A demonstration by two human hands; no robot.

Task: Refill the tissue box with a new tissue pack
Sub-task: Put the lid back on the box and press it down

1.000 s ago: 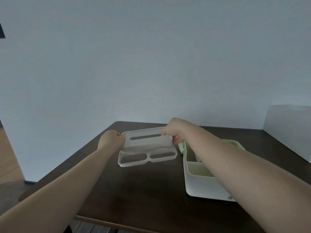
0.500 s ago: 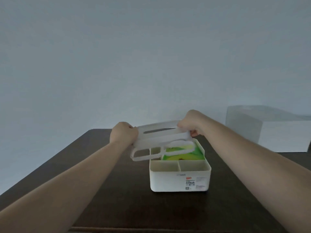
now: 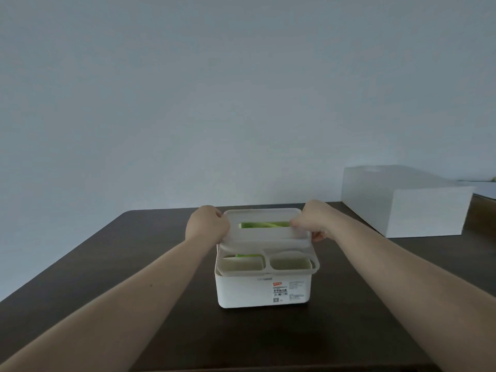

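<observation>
A white plastic tissue box [image 3: 247, 289] with a label on its front stands in the middle of the dark table. Its translucent white lid [image 3: 265, 238] lies on top of the box, slightly askew, overhanging at the right. My left hand [image 3: 206, 228] grips the lid's left end and my right hand [image 3: 312, 222] grips its right end. A green tissue pack [image 3: 264, 225] shows through the lid's slot and through the left front opening.
The dark brown table [image 3: 134, 264] ends at a wall behind. A large white box [image 3: 402, 208] stands at the back right of the table, apart from the tissue box.
Both hands have brought the lid from the left, over the box, and down onto it. The view has turned so that the box is now in the centre.
</observation>
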